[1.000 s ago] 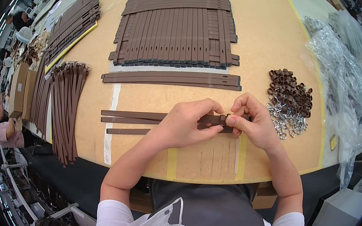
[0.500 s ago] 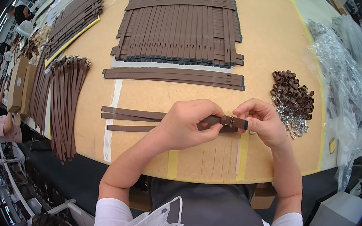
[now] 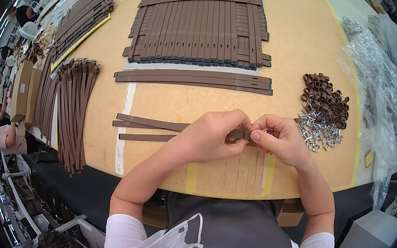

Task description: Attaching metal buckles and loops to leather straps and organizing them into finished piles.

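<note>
A brown strap (image 3: pixel 154 122) runs sideways through both of my hands, just above the tan table (image 3: pixel 155 160). My left hand (image 3: pixel 209 134) is closed on it, thumb and fingers pinching near its right end. Against that, my right hand (image 3: pixel 282 139) pinches the strap's end, its fingertips almost touching the left ones. A buckle seen there earlier is now mostly hidden by my right fingers. Beneath and nearer to me lie other straps, one of them a separate brown strap (image 3: pixel 145 138), partly covered by my left hand.
Right of my hands sits a heap of brown loops (image 3: pixel 326 97) beside silver buckles (image 3: pixel 312 132). Farther back are stacked straps (image 3: pixel 197 31) and a short row of straps (image 3: pixel 194 79). Buckled straps (image 3: pixel 72 114) lie left; clear plastic (image 3: pixel 383 91) covers the right edge.
My right hand has moved left and closed over the strap's end, covering the buckle. My left hand has shifted slightly right and keeps its pinch.
</note>
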Demonstrator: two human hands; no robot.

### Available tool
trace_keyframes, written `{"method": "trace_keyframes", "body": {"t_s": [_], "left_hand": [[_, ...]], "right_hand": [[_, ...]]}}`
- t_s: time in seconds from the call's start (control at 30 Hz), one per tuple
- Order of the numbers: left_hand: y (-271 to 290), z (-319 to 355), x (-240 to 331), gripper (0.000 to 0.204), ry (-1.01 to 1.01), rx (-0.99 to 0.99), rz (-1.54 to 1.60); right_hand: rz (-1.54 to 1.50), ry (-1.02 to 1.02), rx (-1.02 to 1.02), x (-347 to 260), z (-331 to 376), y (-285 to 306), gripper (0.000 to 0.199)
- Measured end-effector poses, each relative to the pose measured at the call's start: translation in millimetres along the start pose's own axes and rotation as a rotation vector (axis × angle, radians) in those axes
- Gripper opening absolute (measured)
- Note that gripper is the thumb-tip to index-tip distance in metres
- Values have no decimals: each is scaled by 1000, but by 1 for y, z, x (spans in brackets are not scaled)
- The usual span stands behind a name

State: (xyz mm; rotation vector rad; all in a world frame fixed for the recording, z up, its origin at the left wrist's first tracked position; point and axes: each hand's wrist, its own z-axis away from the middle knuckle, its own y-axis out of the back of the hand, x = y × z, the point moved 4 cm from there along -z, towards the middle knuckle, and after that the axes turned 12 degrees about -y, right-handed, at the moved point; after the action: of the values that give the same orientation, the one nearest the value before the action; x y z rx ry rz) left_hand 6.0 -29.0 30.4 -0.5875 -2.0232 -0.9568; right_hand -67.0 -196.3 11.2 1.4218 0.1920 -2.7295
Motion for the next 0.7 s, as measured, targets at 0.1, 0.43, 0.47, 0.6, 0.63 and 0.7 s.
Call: {"method": "trace_keyframes", "body": {"t_s": [0.1, 0.43, 0.47, 0.6, 0.63, 0.7], "left_hand": [[1, 1, -5, 21, 18, -35, 3], [0, 0, -4, 20, 26, -40, 14], [0, 0, -4, 20, 26, -37, 15], [0, 0, -4, 19, 26, -37, 20], [0, 1, -4, 19, 28, -40, 20], [0, 1, -3, 18, 13, -36, 13]], "right_hand": [[-10, 17, 0, 0, 0, 0, 19], [-32, 40, -13, 2, 0, -1, 16], [-28, 40, -13, 2, 0, -1, 16], [-13, 62, -9, 2, 0, -1, 16], [-9, 73, -8, 2, 0, -1, 16], [18, 72, 3, 1, 0, -1, 15]]}}
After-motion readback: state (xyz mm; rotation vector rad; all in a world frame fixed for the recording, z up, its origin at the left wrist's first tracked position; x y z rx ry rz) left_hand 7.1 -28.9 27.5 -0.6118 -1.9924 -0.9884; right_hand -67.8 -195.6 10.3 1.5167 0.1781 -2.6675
